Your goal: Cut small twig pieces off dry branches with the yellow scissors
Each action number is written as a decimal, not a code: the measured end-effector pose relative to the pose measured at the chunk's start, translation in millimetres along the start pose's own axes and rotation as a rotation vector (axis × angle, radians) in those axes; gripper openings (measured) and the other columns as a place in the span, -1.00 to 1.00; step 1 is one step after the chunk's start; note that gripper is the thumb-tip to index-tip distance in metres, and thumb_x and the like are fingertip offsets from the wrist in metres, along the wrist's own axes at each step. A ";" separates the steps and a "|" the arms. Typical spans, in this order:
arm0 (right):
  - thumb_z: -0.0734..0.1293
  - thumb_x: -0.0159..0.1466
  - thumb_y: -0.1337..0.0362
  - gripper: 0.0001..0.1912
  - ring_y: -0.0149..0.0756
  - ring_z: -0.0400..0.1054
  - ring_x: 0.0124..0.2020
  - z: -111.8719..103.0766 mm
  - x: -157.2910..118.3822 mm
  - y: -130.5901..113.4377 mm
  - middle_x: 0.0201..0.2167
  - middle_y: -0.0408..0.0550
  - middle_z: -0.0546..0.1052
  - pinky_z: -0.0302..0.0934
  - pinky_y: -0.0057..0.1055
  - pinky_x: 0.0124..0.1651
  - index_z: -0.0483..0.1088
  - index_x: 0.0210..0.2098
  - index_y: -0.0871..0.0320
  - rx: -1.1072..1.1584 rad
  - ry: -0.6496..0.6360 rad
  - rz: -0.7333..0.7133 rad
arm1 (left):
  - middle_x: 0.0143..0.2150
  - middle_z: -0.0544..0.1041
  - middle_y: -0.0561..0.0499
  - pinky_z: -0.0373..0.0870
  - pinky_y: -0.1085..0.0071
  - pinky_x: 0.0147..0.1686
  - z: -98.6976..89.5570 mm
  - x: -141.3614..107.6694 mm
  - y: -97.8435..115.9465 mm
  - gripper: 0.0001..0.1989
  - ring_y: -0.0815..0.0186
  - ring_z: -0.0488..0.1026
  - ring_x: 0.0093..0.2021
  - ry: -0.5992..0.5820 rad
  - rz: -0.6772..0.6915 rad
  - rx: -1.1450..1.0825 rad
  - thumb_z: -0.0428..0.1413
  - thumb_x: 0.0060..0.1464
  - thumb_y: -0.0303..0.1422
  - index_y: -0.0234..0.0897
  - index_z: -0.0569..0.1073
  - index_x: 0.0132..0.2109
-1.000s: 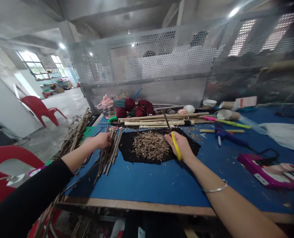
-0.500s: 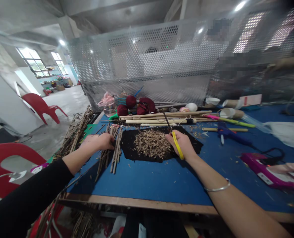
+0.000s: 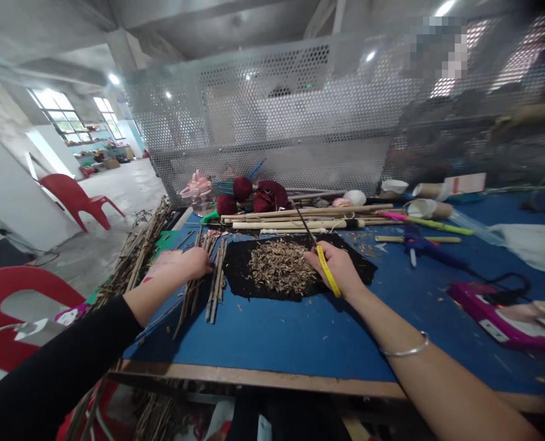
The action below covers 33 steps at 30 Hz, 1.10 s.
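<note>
My left hand [image 3: 196, 263] is closed over the upper part of some thin brown sticks [image 3: 190, 297] on the blue table; what its fingers grip is hidden. Just right of it lies a second row of short sticks [image 3: 216, 285]. In my right hand [image 3: 335, 266] are scissors with yellow handles [image 3: 328, 272], their dark blades pointing up and away to the left. Between the hands, a heap of small brown cut pieces [image 3: 281, 266] rests on a black cloth [image 3: 238, 263], and my right fingers are at the heap's right edge.
Bamboo rods [image 3: 295, 225] and dark red yarn balls [image 3: 243, 188] lie along the back, before a perforated metal screen [image 3: 263, 122]. A blue glue gun [image 3: 431, 251] and a magenta device [image 3: 484, 315] are at right. Bundled twigs [image 3: 137, 260] stand at left, near red chairs [image 3: 76, 196].
My left forearm has shifted slightly right, uncovering more of a pinkish paper beside it. The scissors in my right hand have tilted a little further left.
</note>
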State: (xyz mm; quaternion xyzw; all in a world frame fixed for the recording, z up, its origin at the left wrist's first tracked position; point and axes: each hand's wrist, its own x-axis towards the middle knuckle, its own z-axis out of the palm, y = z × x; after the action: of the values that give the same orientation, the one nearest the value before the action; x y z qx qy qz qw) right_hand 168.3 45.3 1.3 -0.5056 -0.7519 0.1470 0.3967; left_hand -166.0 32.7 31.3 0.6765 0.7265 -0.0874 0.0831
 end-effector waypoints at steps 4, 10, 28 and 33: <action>0.20 0.10 -0.04 -0.64 -0.47 0.05 -0.62 -0.2 -0.1 -0.7 -0.69 -0.24 0.21 -0.05 -0.54 -0.55 0.20 -0.55 0.15 0.010 -0.013 -0.004 | -0.46 0.50 -0.09 0.25 0.49 -0.38 -8.1 -11.5 16.3 -0.72 0.23 0.43 -0.34 0.005 -0.046 0.125 0.03 -0.12 -0.17 -0.27 0.51 -0.46; 0.22 0.09 -0.01 -0.66 -0.46 0.07 -0.61 0.7 0.3 -0.5 -0.68 -0.23 0.24 -0.04 -0.54 -0.55 0.21 -0.54 0.16 0.040 -0.020 -0.002 | -0.53 0.44 -0.05 0.22 0.49 -0.50 -9.5 -3.7 3.2 -0.62 0.28 0.41 -0.46 0.059 -0.173 -0.158 -0.09 -0.07 -0.14 -0.34 0.46 -0.47; 0.25 0.07 0.00 -0.66 -0.49 0.03 -0.61 -0.8 0.0 -4.7 -0.67 -0.26 0.19 -0.07 -0.55 -0.55 0.18 -0.55 0.15 0.060 -0.039 0.030 | -0.36 0.47 -0.03 0.37 0.48 -0.37 -9.2 -39.9 61.4 -0.63 0.41 0.45 -0.39 -0.172 0.191 -1.566 0.20 -0.17 -0.43 -0.32 0.29 -0.16; 0.26 0.06 0.00 -0.65 -0.49 0.03 -0.60 0.3 0.7 -4.1 -0.66 -0.26 0.18 -0.07 -0.54 -0.55 0.17 -0.57 0.15 0.132 0.012 0.068 | -0.41 0.46 0.01 0.39 0.51 -0.44 -9.4 -46.3 105.2 -0.65 0.36 0.47 -0.38 -0.177 0.259 -1.596 0.24 -0.22 -0.40 -0.30 0.29 -0.25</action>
State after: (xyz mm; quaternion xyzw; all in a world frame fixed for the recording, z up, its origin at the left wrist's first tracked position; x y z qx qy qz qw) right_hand 165.3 44.2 3.9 -0.5046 -0.7206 0.2066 0.4282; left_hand -57.8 -2.6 50.0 0.4828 0.4766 0.4141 0.6069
